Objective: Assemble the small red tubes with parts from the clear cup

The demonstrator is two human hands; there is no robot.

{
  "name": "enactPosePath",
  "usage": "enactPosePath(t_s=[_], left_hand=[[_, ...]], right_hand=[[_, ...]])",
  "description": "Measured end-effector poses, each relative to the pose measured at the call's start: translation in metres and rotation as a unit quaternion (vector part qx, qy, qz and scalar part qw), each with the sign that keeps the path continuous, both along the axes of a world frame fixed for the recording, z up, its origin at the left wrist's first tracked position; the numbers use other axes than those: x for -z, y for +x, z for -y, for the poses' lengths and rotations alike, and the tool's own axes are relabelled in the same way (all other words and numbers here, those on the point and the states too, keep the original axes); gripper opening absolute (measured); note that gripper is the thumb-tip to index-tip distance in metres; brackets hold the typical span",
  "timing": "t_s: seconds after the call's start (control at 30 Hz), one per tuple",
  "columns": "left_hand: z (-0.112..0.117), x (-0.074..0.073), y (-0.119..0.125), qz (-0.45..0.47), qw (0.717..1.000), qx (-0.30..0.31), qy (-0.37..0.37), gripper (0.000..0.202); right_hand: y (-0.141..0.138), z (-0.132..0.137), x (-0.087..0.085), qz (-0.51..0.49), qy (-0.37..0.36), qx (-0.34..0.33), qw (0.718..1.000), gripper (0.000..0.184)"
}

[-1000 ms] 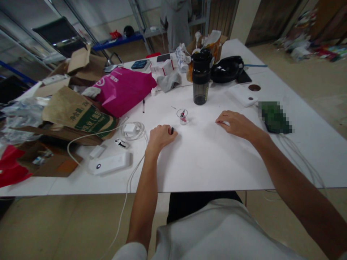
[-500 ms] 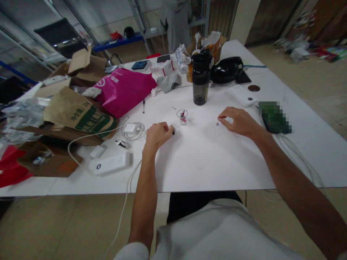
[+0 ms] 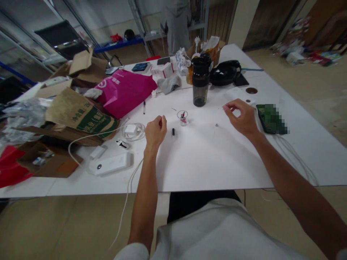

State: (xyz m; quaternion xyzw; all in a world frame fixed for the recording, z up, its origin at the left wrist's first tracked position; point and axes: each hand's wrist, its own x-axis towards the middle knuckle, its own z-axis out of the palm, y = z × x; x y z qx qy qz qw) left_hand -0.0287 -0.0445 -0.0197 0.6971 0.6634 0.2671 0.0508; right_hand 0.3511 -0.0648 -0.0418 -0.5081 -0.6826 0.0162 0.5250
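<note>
My left hand hovers over the table with its fingers loosely curled and the thumb apart from them; no object shows in it. Just right of it stands a small black cylinder-shaped piece on the white table. My right hand is raised at the right, thumb and forefinger tips together in a ring, with nothing visible between them. A tiny grey metallic piece lies to its left. Between the hands, a small clear cup holds red and dark bits. A thin, short rod lies behind the cup.
A dark bottle stands beyond the cup, near a black glossy case. At right lies a phone with a cable. Left are a white power bank, coiled cable, pink bag and cardboard boxes. A person stands behind.
My left hand has let go of the black piece and drawn back left. My right hand has moved up and right, away from the grey piece, which stays on the table.
</note>
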Motion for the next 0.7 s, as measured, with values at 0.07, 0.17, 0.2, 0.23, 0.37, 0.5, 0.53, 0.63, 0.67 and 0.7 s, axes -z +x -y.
enactPosePath(t_s=[0.07,0.17,0.2,0.23,0.37,0.5,0.53,0.63,0.67,0.7], left_hand=[[0.001,0.0,0.001,-0.001,1.0,-0.002,-0.003,0.047],[0.002,-0.001,0.003,-0.011,1.0,-0.003,-0.013,0.047],[0.002,-0.001,0.004,-0.014,1.0,-0.003,-0.016,0.048],[0.003,0.0,0.004,-0.014,1.0,-0.003,-0.018,0.048],[0.002,0.004,0.005,0.001,1.0,0.005,-0.017,0.049],[0.002,0.007,0.004,0.03,0.999,0.012,-0.008,0.047],[0.002,0.007,0.003,0.039,0.999,0.013,-0.005,0.046],[0.001,0.009,0.001,0.063,0.998,0.017,0.015,0.044],[0.001,0.01,0.0,0.069,0.997,0.02,0.022,0.044],[0.001,0.011,0.0,0.074,0.997,0.022,0.028,0.045]], right_hand=[[-0.01,0.001,-0.004,0.005,-0.021,-0.02,1.0,0.028],[-0.033,0.0,-0.018,0.032,-0.065,-0.079,0.994,0.03],[-0.041,-0.003,-0.024,0.043,-0.076,-0.105,0.991,0.03],[-0.05,-0.007,-0.03,0.052,-0.083,-0.132,0.986,0.029],[-0.084,-0.036,-0.044,0.116,-0.088,-0.232,0.962,0.025],[-0.106,-0.073,-0.039,0.201,-0.086,-0.286,0.933,0.019],[-0.109,-0.08,-0.036,0.217,-0.086,-0.289,0.929,0.018],[-0.117,-0.094,-0.029,0.244,-0.089,-0.294,0.92,0.015],[-0.118,-0.097,-0.027,0.248,-0.092,-0.296,0.918,0.015],[-0.119,-0.099,-0.026,0.25,-0.094,-0.297,0.917,0.014]])
